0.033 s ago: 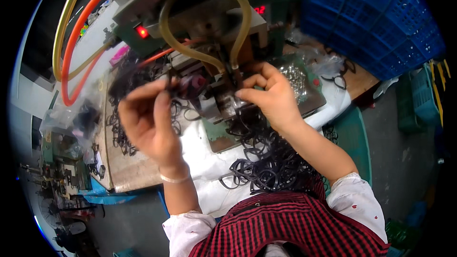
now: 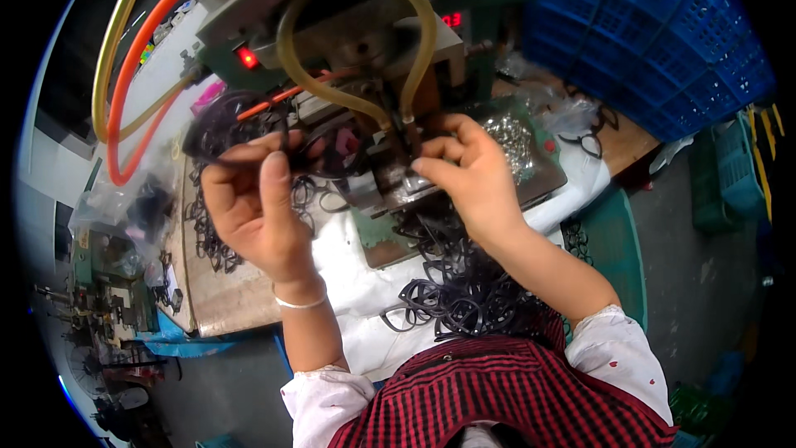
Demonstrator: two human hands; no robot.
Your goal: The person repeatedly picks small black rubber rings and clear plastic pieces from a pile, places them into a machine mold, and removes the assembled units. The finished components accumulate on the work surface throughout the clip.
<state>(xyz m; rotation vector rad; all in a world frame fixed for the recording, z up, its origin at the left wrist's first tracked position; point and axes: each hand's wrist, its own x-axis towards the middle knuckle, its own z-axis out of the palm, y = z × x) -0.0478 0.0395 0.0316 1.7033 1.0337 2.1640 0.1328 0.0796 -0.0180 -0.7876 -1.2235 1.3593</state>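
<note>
My left hand [image 2: 259,211] pinches a black eyeglass frame [image 2: 217,126] between thumb and fingers, to the left of the machine's working head. The frame is partly smeared by motion, and its far side reaches toward the machine. Close to the metal fixture [image 2: 408,185] under the press machine [image 2: 365,46], my right hand [image 2: 474,170] has its thumb and forefinger pressed together. Whatever sits between those fingertips is too small or hidden to name. Below the fixture lies a heap of black eyeglass frames [image 2: 464,299], close to my apron.
Small shiny metal parts [image 2: 512,145] fill a tray right of the fixture. A yellowish hose [image 2: 427,21] loops in front of the machine; an orange hose [image 2: 124,108] hangs at left. Blue crates [image 2: 643,25] are stacked at back right, and a green bin [image 2: 622,249] stands beside the table.
My left hand has shifted slightly down and left, and the eyeglass frame in it shows more clearly. My right hand stays at the fixture. The lower red display on the machine reads differently.
</note>
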